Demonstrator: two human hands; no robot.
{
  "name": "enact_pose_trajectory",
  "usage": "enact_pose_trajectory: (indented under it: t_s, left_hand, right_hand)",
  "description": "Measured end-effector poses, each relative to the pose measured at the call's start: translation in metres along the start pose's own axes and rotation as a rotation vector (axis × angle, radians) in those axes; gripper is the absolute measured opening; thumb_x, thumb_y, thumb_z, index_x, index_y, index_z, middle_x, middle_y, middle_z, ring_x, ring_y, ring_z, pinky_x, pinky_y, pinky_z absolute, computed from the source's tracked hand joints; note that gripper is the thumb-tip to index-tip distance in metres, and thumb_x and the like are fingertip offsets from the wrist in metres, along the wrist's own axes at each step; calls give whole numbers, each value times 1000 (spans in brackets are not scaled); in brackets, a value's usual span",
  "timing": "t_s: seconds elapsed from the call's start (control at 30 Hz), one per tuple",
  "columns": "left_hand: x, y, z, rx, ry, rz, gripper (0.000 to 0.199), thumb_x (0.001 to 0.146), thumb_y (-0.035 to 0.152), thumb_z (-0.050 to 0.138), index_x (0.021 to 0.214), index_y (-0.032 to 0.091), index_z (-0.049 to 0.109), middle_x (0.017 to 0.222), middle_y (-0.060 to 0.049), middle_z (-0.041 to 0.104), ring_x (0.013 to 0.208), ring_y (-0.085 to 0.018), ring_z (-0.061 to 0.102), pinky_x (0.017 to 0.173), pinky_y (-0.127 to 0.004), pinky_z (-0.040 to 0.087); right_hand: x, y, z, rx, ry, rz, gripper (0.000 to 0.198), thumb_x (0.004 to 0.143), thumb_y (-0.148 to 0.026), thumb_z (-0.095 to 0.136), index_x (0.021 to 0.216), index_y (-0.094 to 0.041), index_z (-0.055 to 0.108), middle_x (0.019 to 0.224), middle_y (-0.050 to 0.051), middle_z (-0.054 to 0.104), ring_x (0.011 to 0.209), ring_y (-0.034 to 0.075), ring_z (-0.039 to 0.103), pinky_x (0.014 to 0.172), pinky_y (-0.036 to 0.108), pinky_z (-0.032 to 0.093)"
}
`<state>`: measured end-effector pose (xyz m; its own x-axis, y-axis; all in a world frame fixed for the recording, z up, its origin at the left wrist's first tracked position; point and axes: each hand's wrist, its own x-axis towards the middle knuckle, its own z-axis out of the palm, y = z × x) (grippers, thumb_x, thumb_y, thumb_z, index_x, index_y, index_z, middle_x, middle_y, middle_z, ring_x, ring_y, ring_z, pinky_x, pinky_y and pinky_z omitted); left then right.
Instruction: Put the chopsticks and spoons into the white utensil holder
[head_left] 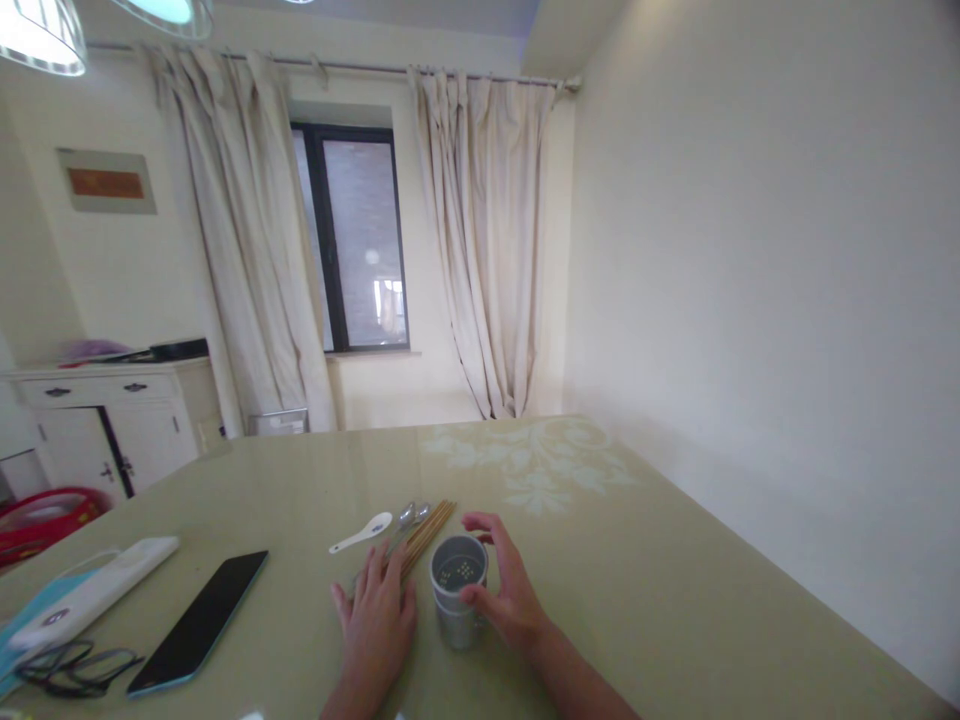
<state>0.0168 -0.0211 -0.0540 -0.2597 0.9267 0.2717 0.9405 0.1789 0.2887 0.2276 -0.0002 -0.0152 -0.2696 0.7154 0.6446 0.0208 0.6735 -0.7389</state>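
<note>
A grey utensil holder (459, 612) with drain holes in its bottom stands upright on the table in front of me. My right hand (514, 590) curves loosely round its right side, thumb against the front and fingers behind the rim. Just left of the holder, my left hand (376, 610) lies palm down with its fingers stretched out over the lower ends of several wooden chopsticks (429, 530). Beside these are metal spoons (407, 515), their handles partly hidden by that hand. A white soup spoon (364, 533) rests further left.
On the left lie a black-screened phone (201, 622), glasses (71, 668), a long white device (97, 590) and a light-blue item (45, 610). The pale green table (675, 600) runs up to a wall on the right. A red chair or stool (52, 515) stands beyond its left edge.
</note>
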Motion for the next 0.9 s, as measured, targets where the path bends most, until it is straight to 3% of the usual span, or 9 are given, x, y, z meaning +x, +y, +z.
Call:
enact_pose_trajectory:
  t_s: [0.17,0.47,0.73,0.9]
  left_hand:
    - [4,-3,4,-85,-19,48,67,100,9,33,160,34,48,174,-8,37,159,-31,35,126,-75,18]
    - [9,5,5,-1,2,109,62,103,11,30,154,34,56,172,-6,41,160,-28,35,129,-72,10]
    - [17,3,9,44,-10,129,68,93,4,41,151,33,59,165,-8,52,155,-28,44,131,-69,11]
    - [16,2,8,34,-11,136,66,95,3,37,150,30,60,162,-9,55,152,-26,48,132,-64,15]
  right_hand:
    - [-1,-1,2,4,-14,4,95,79,-90,65,144,-22,53,137,17,63,126,37,61,110,48,46]
    - [1,-4,2,-19,-25,-22,92,79,-86,69,143,-21,54,135,16,63,124,36,62,109,46,47]
    - [0,-2,4,-73,-40,-48,82,79,-64,85,142,-22,54,132,15,63,122,35,64,107,45,51]
    - [1,3,7,-142,40,-10,78,75,-53,91,139,-22,58,130,15,65,121,35,63,108,47,50]
